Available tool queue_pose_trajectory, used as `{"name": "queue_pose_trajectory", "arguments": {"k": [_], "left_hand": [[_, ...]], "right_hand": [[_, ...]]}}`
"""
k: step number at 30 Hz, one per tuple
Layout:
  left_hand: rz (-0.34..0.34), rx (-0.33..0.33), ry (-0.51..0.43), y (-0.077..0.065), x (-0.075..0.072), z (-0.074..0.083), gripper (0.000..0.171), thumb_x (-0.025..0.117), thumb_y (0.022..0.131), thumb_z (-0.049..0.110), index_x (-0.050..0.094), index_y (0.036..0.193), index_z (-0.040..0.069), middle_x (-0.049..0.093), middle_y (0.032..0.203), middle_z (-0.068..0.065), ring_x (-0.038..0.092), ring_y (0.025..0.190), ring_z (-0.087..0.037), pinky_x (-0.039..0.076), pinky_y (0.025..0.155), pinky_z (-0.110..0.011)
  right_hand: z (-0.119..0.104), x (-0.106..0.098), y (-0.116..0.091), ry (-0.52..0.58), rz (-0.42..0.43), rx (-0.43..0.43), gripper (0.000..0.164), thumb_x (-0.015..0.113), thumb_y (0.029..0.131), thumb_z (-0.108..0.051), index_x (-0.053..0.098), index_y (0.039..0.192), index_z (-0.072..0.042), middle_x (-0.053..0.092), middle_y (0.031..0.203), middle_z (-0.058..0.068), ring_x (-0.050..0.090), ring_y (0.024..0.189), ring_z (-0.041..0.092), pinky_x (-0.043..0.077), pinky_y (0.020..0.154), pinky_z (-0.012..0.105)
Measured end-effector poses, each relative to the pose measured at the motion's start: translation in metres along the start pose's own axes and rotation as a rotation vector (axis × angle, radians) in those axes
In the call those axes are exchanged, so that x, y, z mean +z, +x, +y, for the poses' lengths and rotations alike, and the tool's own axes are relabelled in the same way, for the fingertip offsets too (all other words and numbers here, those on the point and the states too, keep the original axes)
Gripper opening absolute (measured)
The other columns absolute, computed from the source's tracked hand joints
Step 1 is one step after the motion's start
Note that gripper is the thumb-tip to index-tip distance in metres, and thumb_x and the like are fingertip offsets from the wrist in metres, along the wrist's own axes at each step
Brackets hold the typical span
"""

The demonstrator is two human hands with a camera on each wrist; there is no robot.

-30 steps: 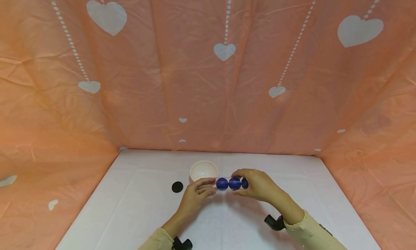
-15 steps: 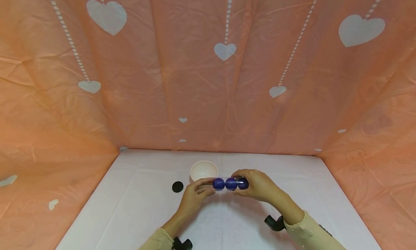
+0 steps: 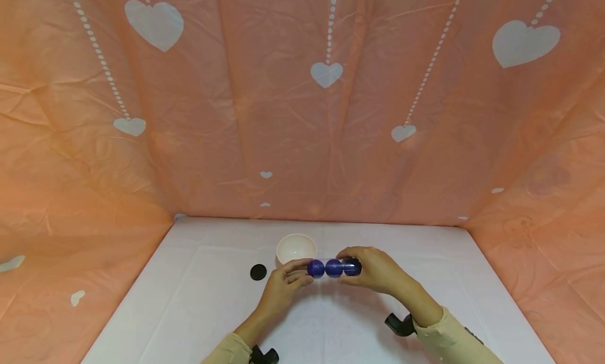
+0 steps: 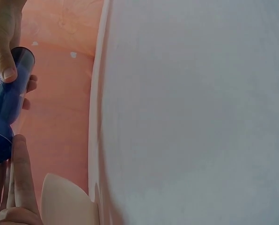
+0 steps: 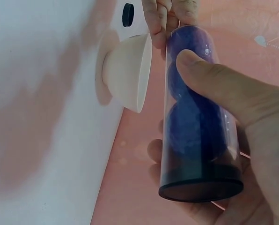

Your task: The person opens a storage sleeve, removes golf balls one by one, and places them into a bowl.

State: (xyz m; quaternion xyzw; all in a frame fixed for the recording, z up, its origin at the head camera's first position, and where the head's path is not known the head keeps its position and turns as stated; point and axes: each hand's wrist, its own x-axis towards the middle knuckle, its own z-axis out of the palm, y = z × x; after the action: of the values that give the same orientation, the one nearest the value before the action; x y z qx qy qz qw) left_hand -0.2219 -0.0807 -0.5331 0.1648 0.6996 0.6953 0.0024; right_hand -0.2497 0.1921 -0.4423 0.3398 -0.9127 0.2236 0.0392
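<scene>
A clear tube (image 5: 165, 140) with a black end cap (image 5: 200, 190) lies roughly level above the table, holding blue balls (image 3: 334, 268) in a row. My right hand (image 3: 375, 269) grips the tube near its capped end, thumb along one side and fingers round the other. At the opposite end, my left hand (image 3: 279, 288) has its fingers and thumb on either side of the end blue ball (image 4: 3, 149). That ball bulges past the tube's rim in the left wrist view. Part of it hides behind my left fingers (image 4: 23, 173).
A white bowl (image 3: 296, 244) stands on the table just beyond my left hand. Left of it lies a black round lid (image 3: 258, 272). Orange cloth with heart shapes (image 3: 326, 75) rises behind and at both sides of the white table (image 3: 198, 311).
The blue balls have slid left inside the tube, so the end one now sits between my left fingers and thumb. Both hands have hardly moved.
</scene>
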Motion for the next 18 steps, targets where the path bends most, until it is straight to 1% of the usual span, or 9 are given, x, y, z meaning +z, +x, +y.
{"name": "queue_pose_trajectory", "arguments": {"k": [7, 13, 18], "left_hand": [[-0.031, 0.006, -0.003, 0.0004, -0.001, 0.0011, 0.05, 0.078, 0.097, 0.004, 0.062, 0.143, -0.006, 0.073, 0.125, -0.028, 0.075, 0.107, -0.008, 0.061, 0.096, -0.025], [-0.026, -0.013, 0.014, 0.0015, -0.0013, 0.0019, 0.045, 0.078, 0.097, 0.004, 0.066, 0.139, -0.005, 0.074, 0.125, -0.027, 0.075, 0.105, -0.007, 0.061, 0.094, -0.024], [-0.049, -0.004, 0.015, 0.0024, -0.0039, 0.0021, 0.043, 0.077, 0.098, 0.004, 0.065, 0.139, -0.007, 0.072, 0.128, -0.028, 0.074, 0.106, -0.006, 0.061, 0.096, -0.025]], "right_hand": [[0.0009, 0.0016, -0.0003, 0.021, -0.003, 0.013, 0.042, 0.096, 0.083, -0.029, 0.078, 0.118, -0.015, 0.078, 0.107, -0.003, 0.07, 0.092, 0.009, 0.061, 0.08, 0.035], [0.0036, 0.0043, -0.0003, 0.063, -0.014, 0.002, 0.042, 0.095, 0.084, -0.029, 0.078, 0.119, -0.014, 0.078, 0.106, -0.004, 0.069, 0.091, 0.007, 0.06, 0.08, 0.034], [0.0061, 0.0065, -0.0027, 0.122, -0.019, 0.004, 0.041, 0.094, 0.085, -0.027, 0.077, 0.12, -0.013, 0.078, 0.108, -0.003, 0.069, 0.093, 0.007, 0.061, 0.082, 0.034]]}}
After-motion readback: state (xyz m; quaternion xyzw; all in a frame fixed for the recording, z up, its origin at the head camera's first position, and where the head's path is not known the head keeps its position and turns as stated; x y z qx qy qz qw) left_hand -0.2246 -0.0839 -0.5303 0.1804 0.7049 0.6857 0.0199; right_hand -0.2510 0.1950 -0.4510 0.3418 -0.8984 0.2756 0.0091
